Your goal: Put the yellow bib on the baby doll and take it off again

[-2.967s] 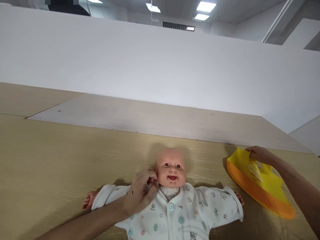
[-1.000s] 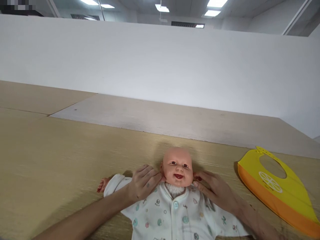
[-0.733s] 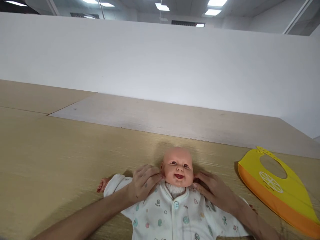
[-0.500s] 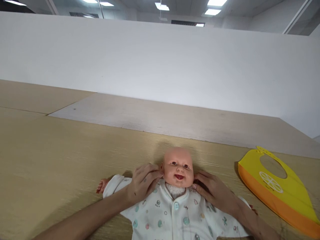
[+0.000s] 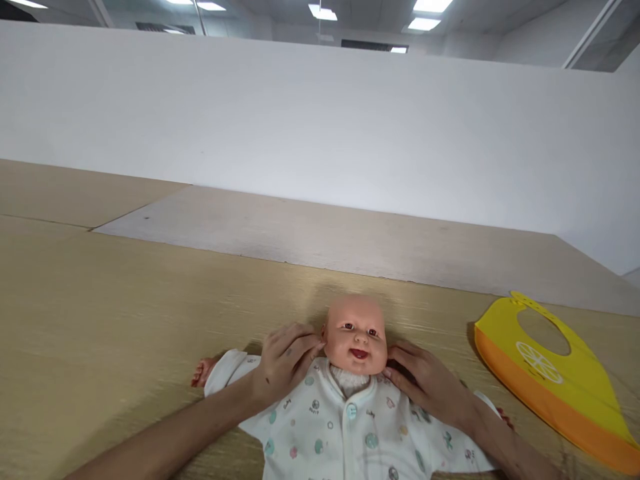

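Observation:
A baby doll (image 5: 356, 333) lies on its back on the wooden table (image 5: 125, 313), dressed in a white printed romper (image 5: 350, 433) with arms spread. My left hand (image 5: 285, 360) rests on the doll's shoulder, fingers laid out towards its cheek and collar. My right hand (image 5: 425, 383) lies on the other shoulder, fingertips at the neck beside the jaw. Both hands look open and flat on the cloth, holding nothing that I can see. A yellow and orange silicone bib (image 5: 550, 373) lies apart at the right.
A paler board (image 5: 325, 233) lies behind the table top. A white partition wall (image 5: 320, 127) closes off the back. The bib sits near the table's right edge.
Three seconds ago my right hand was on the bib; it now rests on the doll's shoulder. Over the last second both hands barely shifted at the collar.

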Demonstrator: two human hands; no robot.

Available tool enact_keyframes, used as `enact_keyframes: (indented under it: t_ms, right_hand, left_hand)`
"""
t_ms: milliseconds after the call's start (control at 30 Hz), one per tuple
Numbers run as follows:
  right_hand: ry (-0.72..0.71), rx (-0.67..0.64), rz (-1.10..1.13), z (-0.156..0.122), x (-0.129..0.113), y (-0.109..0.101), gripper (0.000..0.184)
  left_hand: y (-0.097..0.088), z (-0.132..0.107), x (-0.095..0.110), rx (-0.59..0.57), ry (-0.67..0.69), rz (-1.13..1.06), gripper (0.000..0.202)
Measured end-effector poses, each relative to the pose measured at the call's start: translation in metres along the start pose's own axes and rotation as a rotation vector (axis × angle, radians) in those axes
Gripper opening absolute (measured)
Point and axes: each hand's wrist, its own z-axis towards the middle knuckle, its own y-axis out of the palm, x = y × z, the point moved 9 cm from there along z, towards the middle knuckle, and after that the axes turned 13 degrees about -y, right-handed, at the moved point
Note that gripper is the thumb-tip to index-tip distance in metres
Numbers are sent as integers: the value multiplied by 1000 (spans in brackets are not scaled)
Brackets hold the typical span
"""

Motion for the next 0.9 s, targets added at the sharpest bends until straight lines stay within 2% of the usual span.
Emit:
enact_keyframes:
  t_ms: [333, 567, 733, 900]
  right_hand:
    - [3, 5, -8, 2, -2, -1, 29]
    - [3, 3, 0, 1, -2, 0, 30]
    - [-1, 14, 7, 0, -2, -2, 31]
    - [-12, 14, 92, -2, -6, -6, 29]
  left_hand:
    - [-1, 2, 4, -10, 35, -41, 9]
    - [0, 2, 1, -15, -15, -38, 13]
    - [-1, 3, 2, 6, -4, -31, 13]
    - [3, 4, 3, -27, 12, -51, 24]
